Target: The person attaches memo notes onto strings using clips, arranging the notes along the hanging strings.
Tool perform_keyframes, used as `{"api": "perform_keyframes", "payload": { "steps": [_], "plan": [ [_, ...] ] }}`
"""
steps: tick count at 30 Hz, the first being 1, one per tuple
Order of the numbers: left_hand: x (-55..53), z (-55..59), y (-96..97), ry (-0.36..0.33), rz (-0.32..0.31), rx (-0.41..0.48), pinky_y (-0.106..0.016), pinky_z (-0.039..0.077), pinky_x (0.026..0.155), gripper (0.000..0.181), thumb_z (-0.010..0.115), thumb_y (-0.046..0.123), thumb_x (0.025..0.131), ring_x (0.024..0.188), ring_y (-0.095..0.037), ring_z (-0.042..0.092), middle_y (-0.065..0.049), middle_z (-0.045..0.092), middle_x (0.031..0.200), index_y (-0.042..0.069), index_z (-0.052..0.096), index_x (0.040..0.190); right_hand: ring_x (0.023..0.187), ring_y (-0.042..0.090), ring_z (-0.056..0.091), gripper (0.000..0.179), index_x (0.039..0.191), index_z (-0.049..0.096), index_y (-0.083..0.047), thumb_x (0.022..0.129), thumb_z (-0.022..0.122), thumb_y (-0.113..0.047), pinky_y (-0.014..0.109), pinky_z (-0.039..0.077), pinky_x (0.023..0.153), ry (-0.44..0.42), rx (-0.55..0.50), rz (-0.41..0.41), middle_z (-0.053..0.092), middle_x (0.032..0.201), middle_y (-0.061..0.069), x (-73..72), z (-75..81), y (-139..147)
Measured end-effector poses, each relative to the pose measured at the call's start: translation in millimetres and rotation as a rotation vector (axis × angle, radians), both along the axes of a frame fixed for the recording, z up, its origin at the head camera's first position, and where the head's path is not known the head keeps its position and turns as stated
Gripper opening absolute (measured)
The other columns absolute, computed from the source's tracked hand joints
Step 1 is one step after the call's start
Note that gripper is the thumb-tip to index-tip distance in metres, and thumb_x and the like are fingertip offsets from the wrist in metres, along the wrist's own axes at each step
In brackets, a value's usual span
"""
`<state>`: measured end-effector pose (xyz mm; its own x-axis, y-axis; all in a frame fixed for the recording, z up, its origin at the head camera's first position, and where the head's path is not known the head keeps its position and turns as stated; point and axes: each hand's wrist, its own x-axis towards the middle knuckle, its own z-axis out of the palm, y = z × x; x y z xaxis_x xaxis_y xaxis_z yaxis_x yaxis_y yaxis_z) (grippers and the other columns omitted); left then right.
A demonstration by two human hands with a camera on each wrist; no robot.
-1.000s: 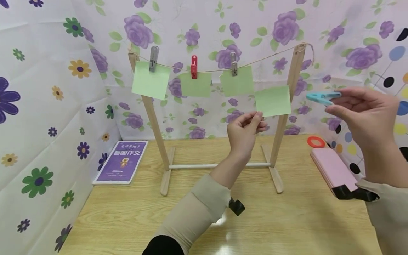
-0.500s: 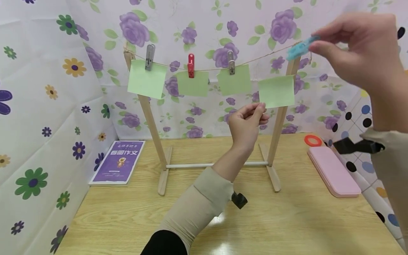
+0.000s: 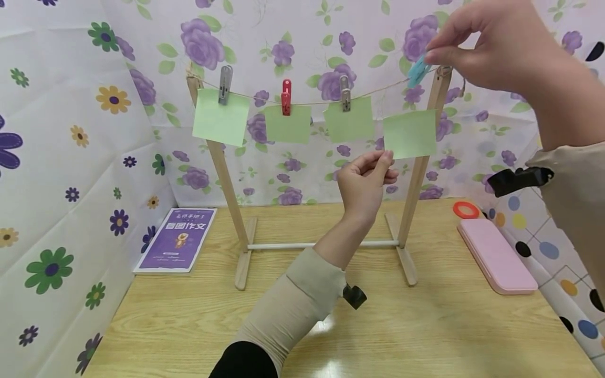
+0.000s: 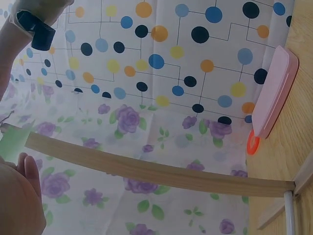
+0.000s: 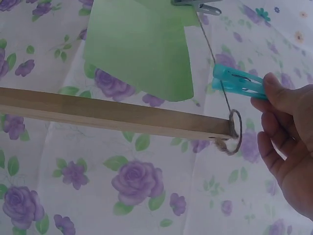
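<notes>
My left hand [image 3: 364, 186] pinches the lower left corner of a green paper square [image 3: 409, 134], held up in front of the right wooden post [image 3: 418, 173]. Above it, my right hand [image 3: 493, 47] pinches a light blue clothespin [image 3: 418, 71] by its handle ends. In the right wrist view the clothespin [image 5: 239, 82] overlaps the twine [image 5: 209, 41] near the post's knotted top. Along the twine in the head view, three more green papers hang from a grey clothespin [image 3: 225, 85], a red clothespin [image 3: 285, 97] and another grey clothespin [image 3: 345, 93].
The wooden stand has a white crossbar [image 3: 283, 245] low between its posts. A purple book [image 3: 177, 240] lies at the left of the table. On the right are a pink case [image 3: 496, 257] and an orange-red ring [image 3: 466, 210]. Patterned cloth walls stand behind and beside.
My right hand has carried the blue clothespin up and left to the twine, turning its tip downward. My left hand has raised the green paper slightly.
</notes>
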<state>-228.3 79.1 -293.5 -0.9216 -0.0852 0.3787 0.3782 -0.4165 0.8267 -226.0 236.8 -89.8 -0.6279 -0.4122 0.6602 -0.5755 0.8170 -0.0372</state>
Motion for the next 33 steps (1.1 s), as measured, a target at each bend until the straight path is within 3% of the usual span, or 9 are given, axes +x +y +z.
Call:
{"api": "perform_keyframes", "payload": {
  "steps": [7, 12, 18, 23, 27, 30, 33],
  "plan": [
    [0.8, 1.7, 0.3, 0.008, -0.008, -0.015, -0.035, 0.065, 0.068, 0.017, 0.073, 0.015, 0.096, 0.065, -0.010, 0.070, -0.012, 0.073, 0.086, -0.001, 0.075, 0.101, 0.070, 0.007, 0.042, 0.013, 0.099, 0.078, 0.001, 0.096, 0.072, -0.011, 0.003, 0.037, 0.058, -0.063, 0.000, -0.053, 0.051, 0.084, -0.025, -3.7, -2.4, 5.5],
    [0.6, 5.7, 0.6, 0.001, 0.002, -0.025, -0.034, 0.065, 0.067, 0.017, 0.073, 0.016, 0.096, 0.063, -0.010, 0.069, -0.014, 0.073, 0.087, 0.001, 0.075, 0.101, 0.069, 0.007, 0.042, 0.015, 0.101, 0.077, 0.002, 0.096, 0.071, -0.011, 0.002, 0.037, 0.060, -0.081, 0.027, -0.054, 0.058, 0.089, -0.008, -5.0, -0.7, 7.0],
    [0.0, 12.1, -0.5, -0.027, 0.006, -0.026, -0.034, 0.065, 0.065, 0.015, 0.075, 0.017, 0.095, 0.060, -0.011, 0.068, -0.010, 0.073, 0.084, 0.002, 0.076, 0.099, 0.081, 0.005, 0.041, 0.015, 0.101, 0.077, 0.001, 0.097, 0.071, -0.011, 0.008, 0.037, 0.062, -0.106, 0.053, -0.058, 0.059, 0.089, -0.005, -5.2, 3.3, 8.3],
    [-0.5, 16.0, -2.2, -0.049, 0.001, -0.017, -0.034, 0.065, 0.065, 0.015, 0.076, 0.017, 0.094, 0.059, -0.011, 0.067, -0.009, 0.072, 0.083, 0.003, 0.076, 0.098, 0.071, 0.009, 0.044, 0.017, 0.103, 0.076, 0.001, 0.098, 0.069, -0.013, 0.006, 0.038, 0.060, -0.137, 0.061, -0.080, 0.063, 0.094, 0.003, -4.9, 3.4, 9.1],
    [0.4, 18.1, -2.1, -0.049, -0.003, -0.005, -0.034, 0.065, 0.065, 0.015, 0.076, 0.016, 0.094, 0.059, -0.011, 0.067, -0.006, 0.072, 0.081, 0.002, 0.076, 0.097, 0.063, 0.010, 0.044, 0.015, 0.101, 0.076, 0.001, 0.098, 0.069, -0.012, 0.005, 0.038, 0.058, -0.136, 0.064, -0.070, 0.064, 0.093, 0.000, -5.9, 1.9, 9.8],
    [1.0, 19.2, -1.5, -0.051, -0.002, 0.006, -0.034, 0.065, 0.065, 0.014, 0.076, 0.015, 0.093, 0.058, -0.011, 0.067, -0.009, 0.073, 0.082, 0.002, 0.076, 0.097, 0.060, 0.008, 0.044, 0.013, 0.099, 0.077, 0.000, 0.097, 0.071, -0.011, 0.006, 0.038, 0.055, -0.124, 0.063, -0.051, 0.060, 0.085, -0.017, -7.4, 1.8, 10.1],
    [0.8, 19.8, -1.0, -0.056, 0.000, 0.012, -0.034, 0.065, 0.064, 0.013, 0.076, 0.015, 0.093, 0.057, -0.011, 0.067, -0.012, 0.072, 0.082, 0.002, 0.076, 0.096, 0.059, 0.007, 0.044, 0.012, 0.097, 0.078, 0.000, 0.096, 0.072, -0.010, 0.006, 0.038, 0.055, -0.118, 0.062, -0.032, 0.059, 0.083, -0.019, -8.2, 1.4, 10.4]
  ]
}}
